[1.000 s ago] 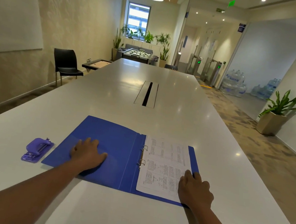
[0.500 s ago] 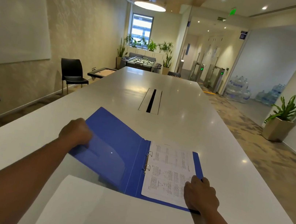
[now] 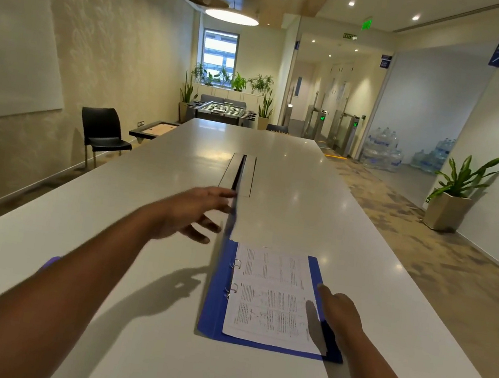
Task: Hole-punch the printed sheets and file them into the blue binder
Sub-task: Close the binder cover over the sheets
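left hand lifting binder cover – upright, right hand on sheets

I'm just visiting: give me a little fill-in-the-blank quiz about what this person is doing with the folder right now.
1. The left hand swings the front cover of the ____ binder, which now stands almost on edge.
2. The printed sheets sit on two metal ____.
3. The right hand rests at the sheets' ____ edge.

Missing words: blue; rings; right
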Action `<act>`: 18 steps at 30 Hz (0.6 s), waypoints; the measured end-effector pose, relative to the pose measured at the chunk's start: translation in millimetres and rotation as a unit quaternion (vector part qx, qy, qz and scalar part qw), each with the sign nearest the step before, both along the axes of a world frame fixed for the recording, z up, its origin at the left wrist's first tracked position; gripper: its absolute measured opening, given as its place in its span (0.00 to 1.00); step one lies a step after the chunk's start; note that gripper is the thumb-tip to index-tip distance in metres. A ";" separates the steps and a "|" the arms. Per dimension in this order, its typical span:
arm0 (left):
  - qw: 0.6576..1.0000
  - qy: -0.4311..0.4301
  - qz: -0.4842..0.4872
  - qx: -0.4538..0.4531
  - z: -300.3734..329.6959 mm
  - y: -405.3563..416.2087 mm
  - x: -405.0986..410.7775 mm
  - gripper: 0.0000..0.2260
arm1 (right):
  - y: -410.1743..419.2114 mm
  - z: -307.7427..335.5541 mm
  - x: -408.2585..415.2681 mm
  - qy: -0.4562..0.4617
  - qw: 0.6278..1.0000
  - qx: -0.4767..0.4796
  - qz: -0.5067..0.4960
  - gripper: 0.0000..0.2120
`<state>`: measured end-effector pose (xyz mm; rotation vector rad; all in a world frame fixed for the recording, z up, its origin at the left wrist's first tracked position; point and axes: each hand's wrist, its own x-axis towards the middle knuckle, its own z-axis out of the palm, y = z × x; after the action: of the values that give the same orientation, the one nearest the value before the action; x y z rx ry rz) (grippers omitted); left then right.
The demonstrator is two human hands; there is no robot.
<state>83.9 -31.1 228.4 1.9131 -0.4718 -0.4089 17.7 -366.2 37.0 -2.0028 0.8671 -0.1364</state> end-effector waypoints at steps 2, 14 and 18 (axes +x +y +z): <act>0.999 -0.006 -0.023 0.038 -23.1 -25.1 -5.0 0.19 | -0.5 12.0 -4.1 -0.018 0.996 0.088 -0.016 0.31; 0.962 -0.101 -0.043 0.249 -170.6 -79.8 -4.9 0.15 | -28.1 24.6 -14.1 -0.005 0.982 0.186 0.010 0.24; 0.984 -0.078 0.094 0.127 -188.5 -91.2 -0.7 0.13 | -10.6 10.1 -11.6 0.017 0.997 0.009 0.080 0.23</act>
<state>83.2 -122.3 39.9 2.2268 -0.3482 -0.2041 6.2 -376.8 47.1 -2.0533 0.7222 -0.0041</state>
